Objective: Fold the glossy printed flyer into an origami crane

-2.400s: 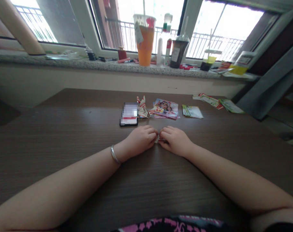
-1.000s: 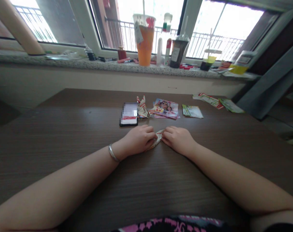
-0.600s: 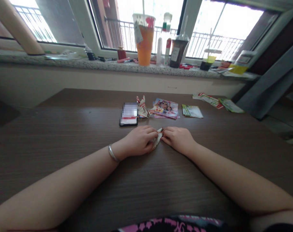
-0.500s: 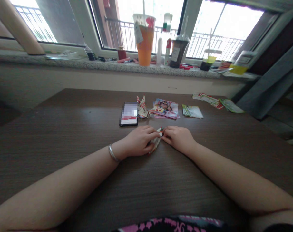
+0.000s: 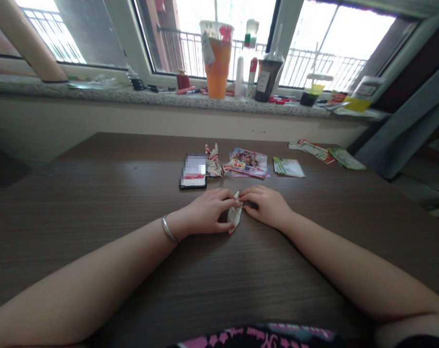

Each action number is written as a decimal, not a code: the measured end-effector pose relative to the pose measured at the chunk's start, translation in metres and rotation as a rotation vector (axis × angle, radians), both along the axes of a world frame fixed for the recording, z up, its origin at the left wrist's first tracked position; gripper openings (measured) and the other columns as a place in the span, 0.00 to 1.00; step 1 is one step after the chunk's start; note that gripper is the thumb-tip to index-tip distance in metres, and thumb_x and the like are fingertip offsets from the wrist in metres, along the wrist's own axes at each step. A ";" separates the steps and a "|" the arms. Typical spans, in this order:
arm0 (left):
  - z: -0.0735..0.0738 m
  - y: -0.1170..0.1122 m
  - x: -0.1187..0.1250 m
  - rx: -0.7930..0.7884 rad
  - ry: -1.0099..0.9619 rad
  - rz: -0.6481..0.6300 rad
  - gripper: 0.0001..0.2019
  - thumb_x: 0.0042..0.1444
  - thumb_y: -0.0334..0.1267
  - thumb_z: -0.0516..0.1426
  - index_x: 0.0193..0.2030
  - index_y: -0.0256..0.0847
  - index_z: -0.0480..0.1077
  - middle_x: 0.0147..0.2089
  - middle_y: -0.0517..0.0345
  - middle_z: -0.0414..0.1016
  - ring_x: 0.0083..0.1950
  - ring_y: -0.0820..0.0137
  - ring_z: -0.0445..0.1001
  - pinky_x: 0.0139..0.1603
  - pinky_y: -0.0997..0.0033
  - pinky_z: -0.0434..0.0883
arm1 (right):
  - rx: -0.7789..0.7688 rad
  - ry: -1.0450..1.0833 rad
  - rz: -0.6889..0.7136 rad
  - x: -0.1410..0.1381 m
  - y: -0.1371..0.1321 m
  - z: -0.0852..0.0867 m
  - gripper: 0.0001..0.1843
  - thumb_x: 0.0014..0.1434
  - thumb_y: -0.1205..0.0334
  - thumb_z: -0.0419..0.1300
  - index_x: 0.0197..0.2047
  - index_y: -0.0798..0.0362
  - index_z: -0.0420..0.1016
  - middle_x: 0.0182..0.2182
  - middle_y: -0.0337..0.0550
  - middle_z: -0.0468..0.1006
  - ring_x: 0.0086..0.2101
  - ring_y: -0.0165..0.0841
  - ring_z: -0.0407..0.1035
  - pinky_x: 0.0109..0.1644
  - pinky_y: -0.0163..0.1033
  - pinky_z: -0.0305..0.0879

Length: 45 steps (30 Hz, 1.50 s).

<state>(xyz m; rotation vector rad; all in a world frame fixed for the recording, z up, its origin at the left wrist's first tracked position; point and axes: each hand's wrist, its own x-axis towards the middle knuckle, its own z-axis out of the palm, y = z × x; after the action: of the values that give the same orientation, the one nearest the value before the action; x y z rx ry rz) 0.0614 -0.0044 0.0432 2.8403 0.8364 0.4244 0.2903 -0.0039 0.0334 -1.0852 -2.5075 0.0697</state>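
Note:
A small piece of folded paper (image 5: 235,217), pale with a few coloured marks, lies on the brown table between my hands. My left hand (image 5: 212,210) grips its left side, thumb near the lower end and fingers across the upper part. From the right, my right hand (image 5: 264,205) has its fingertips closed at the paper's upper edge, the thumb just below. Behind my left hand is a phone (image 5: 193,171), and beside it stands a folded paper figure (image 5: 214,162) with red stripes and pointed tips.
Printed leaflets (image 5: 250,163) and a stack of green-white paper slips (image 5: 289,167) lie beyond my hands. More strips of paper (image 5: 315,151) are at the table's far right. On the stone windowsill (image 5: 161,98) stand an orange drink cup (image 5: 217,63), a dark cup (image 5: 268,77) and bottles.
The folded paper has turned more upright and shows more of its pale face. My left fingers have spread along it, and my right fingers have shifted slightly up at its top.

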 end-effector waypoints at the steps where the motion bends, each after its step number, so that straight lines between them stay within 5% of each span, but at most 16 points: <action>1: 0.000 0.000 0.000 0.003 -0.002 0.004 0.24 0.54 0.49 0.61 0.55 0.44 0.69 0.53 0.49 0.69 0.53 0.60 0.68 0.56 0.59 0.65 | -0.002 -0.007 0.007 0.000 0.000 0.000 0.10 0.60 0.64 0.58 0.44 0.48 0.78 0.48 0.40 0.79 0.48 0.35 0.70 0.53 0.42 0.65; 24: -0.004 -0.006 0.008 0.101 0.050 0.141 0.26 0.52 0.56 0.61 0.50 0.38 0.68 0.47 0.49 0.70 0.49 0.59 0.69 0.52 0.61 0.66 | 0.035 -0.077 0.095 -0.003 -0.003 0.005 0.13 0.63 0.60 0.56 0.48 0.53 0.75 0.50 0.47 0.78 0.49 0.37 0.70 0.54 0.45 0.66; 29: -0.001 -0.005 0.008 0.094 0.053 0.132 0.26 0.51 0.56 0.61 0.48 0.38 0.68 0.45 0.50 0.70 0.48 0.60 0.69 0.50 0.62 0.67 | 0.063 -0.076 0.175 -0.005 -0.005 0.006 0.10 0.65 0.62 0.53 0.42 0.54 0.75 0.44 0.47 0.79 0.47 0.36 0.69 0.52 0.42 0.66; 39: -0.002 0.006 0.002 0.045 -0.021 0.070 0.08 0.59 0.41 0.58 0.41 0.39 0.72 0.41 0.53 0.73 0.44 0.66 0.72 0.47 0.67 0.69 | 0.053 -0.097 0.198 -0.003 -0.003 0.007 0.07 0.62 0.66 0.54 0.40 0.54 0.74 0.42 0.47 0.79 0.45 0.35 0.70 0.51 0.41 0.66; 45: -0.006 0.012 0.000 0.014 -0.074 0.047 0.07 0.61 0.38 0.55 0.41 0.39 0.73 0.41 0.53 0.75 0.45 0.66 0.73 0.49 0.67 0.69 | 0.107 -0.150 0.227 0.000 0.000 0.006 0.08 0.62 0.63 0.56 0.42 0.54 0.74 0.44 0.47 0.80 0.45 0.37 0.72 0.51 0.42 0.67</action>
<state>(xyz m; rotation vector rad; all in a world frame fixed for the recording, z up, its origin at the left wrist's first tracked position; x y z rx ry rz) 0.0619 0.0071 0.0374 2.8035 0.8904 0.5400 0.2898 -0.0041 0.0393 -0.7870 -2.7246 -0.0841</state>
